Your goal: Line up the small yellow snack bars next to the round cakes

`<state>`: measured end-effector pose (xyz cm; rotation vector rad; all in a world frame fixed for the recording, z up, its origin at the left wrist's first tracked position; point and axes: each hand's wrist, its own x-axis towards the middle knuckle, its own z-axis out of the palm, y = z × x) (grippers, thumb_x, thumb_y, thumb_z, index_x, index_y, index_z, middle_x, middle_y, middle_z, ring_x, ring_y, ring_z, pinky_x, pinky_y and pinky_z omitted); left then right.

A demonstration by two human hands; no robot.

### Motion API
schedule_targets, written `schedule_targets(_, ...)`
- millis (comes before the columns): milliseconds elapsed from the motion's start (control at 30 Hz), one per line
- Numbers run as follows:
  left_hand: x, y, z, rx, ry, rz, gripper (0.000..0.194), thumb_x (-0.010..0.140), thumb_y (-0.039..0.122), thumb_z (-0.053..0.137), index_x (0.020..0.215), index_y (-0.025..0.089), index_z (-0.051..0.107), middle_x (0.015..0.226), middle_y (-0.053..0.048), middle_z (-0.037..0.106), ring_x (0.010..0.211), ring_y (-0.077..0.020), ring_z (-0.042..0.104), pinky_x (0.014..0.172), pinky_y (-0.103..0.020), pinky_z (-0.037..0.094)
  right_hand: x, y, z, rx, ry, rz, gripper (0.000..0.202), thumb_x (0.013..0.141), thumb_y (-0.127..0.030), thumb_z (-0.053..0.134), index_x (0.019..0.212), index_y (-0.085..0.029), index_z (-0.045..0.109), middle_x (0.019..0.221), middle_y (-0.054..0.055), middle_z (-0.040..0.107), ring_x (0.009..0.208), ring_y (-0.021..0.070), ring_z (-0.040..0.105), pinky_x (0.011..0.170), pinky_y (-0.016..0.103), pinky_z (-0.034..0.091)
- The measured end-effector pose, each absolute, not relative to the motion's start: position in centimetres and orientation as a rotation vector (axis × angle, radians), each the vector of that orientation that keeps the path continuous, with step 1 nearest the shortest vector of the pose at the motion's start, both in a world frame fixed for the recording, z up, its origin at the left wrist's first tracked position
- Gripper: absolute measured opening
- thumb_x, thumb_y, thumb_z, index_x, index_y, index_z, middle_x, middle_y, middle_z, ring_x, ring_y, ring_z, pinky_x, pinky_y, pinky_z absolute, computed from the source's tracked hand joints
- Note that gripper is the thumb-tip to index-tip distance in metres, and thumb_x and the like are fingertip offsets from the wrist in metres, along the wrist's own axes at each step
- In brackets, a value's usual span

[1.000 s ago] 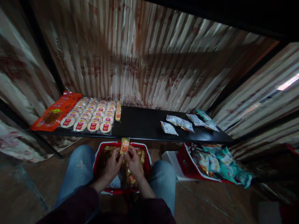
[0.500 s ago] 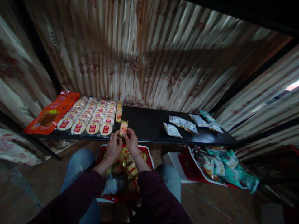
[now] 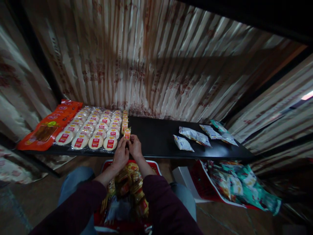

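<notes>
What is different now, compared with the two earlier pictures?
The left hand and right hand have moved forward from above the basket, bringing the small yellow packet to the near end of the yellow row. Both still hold it. The round crackers, orange bag and white packets stayed.

Open shelf (image 3: 156, 137) lies between the yellow packets (image 3: 125, 121) and the white packets (image 3: 194, 135), while the curtain (image 3: 146, 65) closes off the back and the round crackers (image 3: 95, 130) block the left.
</notes>
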<state>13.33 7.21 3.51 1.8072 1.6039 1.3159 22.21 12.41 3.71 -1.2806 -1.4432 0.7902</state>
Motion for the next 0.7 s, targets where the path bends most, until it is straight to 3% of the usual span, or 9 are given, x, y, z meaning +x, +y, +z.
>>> schedule_targets(367, 13.2, 8.3, 2.3, 1.815, 1.608, 1.310, 0.058, 0.071, 0.005, 0.043, 0.128, 0.014, 0.049, 0.143, -0.013, 0.038, 0.133, -0.0259, 0.036, 0.111, -0.044, 0.031, 22.0, 13.3, 3.3, -1.296, -1.457, 0.746, 0.023, 0.074, -0.015, 0.054, 0.096, -0.021, 0.058, 0.095, 0.004, 0.065, 0.088, 0.0179, 0.061, 0.085, 0.032, 0.048)
schedule_targets(700, 12.4, 9.1, 2.7, 1.873, 1.681, 1.214, 0.059, 0.068, 0.002, 0.043, 0.125, 0.013, 0.050, 0.142, -0.015, 0.040, 0.134, -0.0288, 0.034, 0.110, -0.049, 0.031, 21.5, 13.6, 3.9, -1.497, -1.543, 0.678, 0.015, 0.076, -0.020, 0.057, 0.090, -0.024, 0.060, 0.088, 0.003, 0.066, 0.087, 0.0199, 0.059, 0.083, 0.034, 0.045)
